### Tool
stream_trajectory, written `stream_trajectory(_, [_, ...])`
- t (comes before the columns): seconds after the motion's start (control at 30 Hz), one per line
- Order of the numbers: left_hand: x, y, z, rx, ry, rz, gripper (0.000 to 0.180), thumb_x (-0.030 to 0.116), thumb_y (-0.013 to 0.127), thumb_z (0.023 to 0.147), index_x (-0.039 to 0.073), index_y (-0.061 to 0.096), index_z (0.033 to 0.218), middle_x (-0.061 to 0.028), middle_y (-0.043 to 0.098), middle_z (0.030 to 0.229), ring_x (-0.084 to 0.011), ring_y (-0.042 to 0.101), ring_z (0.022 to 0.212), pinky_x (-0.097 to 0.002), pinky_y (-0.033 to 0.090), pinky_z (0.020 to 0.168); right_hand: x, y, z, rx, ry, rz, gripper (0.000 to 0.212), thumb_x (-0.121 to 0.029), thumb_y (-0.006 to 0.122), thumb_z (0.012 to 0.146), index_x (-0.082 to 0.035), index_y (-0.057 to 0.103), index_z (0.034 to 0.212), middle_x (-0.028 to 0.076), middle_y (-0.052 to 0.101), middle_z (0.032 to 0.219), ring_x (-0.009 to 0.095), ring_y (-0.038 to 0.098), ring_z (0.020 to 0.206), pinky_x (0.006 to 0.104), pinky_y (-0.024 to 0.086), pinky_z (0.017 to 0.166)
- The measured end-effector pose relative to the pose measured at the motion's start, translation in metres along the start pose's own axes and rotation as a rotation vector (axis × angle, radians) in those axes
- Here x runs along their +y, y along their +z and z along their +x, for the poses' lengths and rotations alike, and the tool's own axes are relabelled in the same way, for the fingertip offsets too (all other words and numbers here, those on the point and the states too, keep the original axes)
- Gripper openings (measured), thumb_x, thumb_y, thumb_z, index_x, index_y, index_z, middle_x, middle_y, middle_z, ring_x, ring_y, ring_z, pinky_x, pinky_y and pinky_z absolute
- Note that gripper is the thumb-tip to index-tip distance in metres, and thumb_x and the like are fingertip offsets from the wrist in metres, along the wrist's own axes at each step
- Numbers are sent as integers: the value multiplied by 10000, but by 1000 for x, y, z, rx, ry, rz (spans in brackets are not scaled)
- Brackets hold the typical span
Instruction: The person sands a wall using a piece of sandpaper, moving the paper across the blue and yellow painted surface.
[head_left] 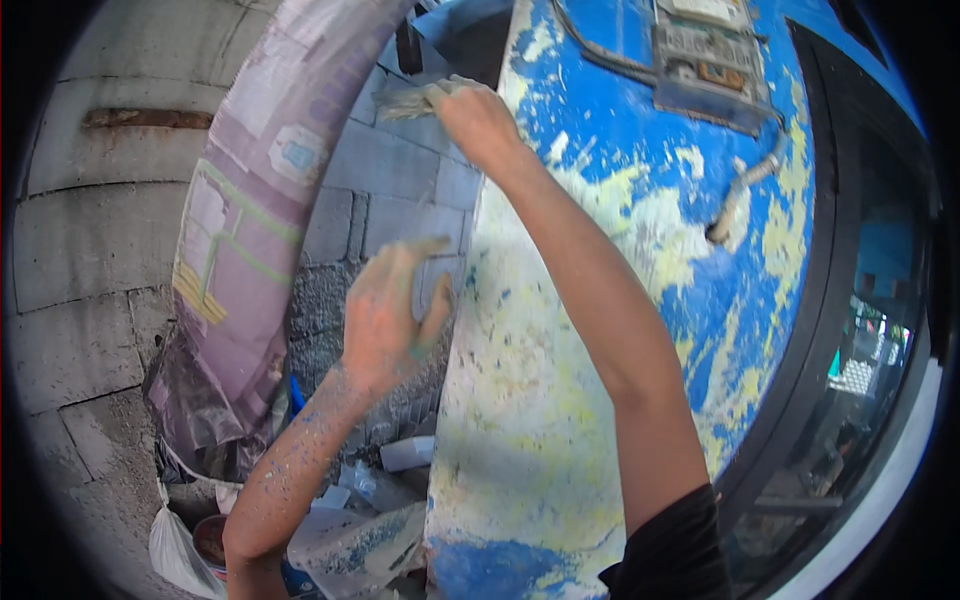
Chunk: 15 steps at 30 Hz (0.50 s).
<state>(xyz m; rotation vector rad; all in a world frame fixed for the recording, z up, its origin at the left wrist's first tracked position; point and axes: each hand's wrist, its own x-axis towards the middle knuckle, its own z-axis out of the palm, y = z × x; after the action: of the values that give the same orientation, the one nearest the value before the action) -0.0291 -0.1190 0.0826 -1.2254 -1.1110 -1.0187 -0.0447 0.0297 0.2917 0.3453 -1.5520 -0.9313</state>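
Observation:
My right hand is raised high at the edge of a blue wall with peeling paint. Its fingers are closed around a flat greyish thing with a ragged, bristly end; its kind is hard to make out. Lower and to the left, my left hand hangs in front of the gap beside the wall. It holds nothing, and its thumb and fingers are apart, slightly blurred. Paint flakes dot the left forearm. Large pale and yellowish patches show where the blue is gone.
A long purple printed sheet leans against the grey block wall at left. Plastic scraps and a white bag lie below. An electric meter box with a cable hangs upper right, beside a dark-framed window.

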Motion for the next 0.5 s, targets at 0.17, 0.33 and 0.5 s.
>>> stream_trajectory(0.17, [26, 6, -41, 75, -132, -74, 412, -46, 622, 764, 10, 448, 1133, -179, 554, 1139, -336, 543, 1080, -390, 448, 894, -91, -87, -108, -110, 401, 430, 198, -76, 542, 833, -9, 541, 1019, 216, 602, 837, 403, 594, 807, 450, 483, 684])
stream_trajectory(0.33, [85, 13, -110, -158, -451, -453, 324, 46, 623, 827, 23, 443, 1096, -183, 557, 1147, -341, 553, 1088, -397, 455, 897, -166, -178, -195, -381, 990, 646, 298, -118, 502, 880, 18, 524, 1145, 239, 622, 840, 397, 606, 784, 437, 488, 683])
stream_trajectory(0.5, [112, 0, -149, -494, -421, -513, 274, 93, 612, 851, 37, 452, 1066, -177, 569, 1139, -339, 571, 1076, -391, 465, 902, -181, -203, -278, -62, 1181, 462, 280, -116, 510, 876, 47, 566, 1096, 271, 624, 889, 419, 609, 750, 426, 489, 680])
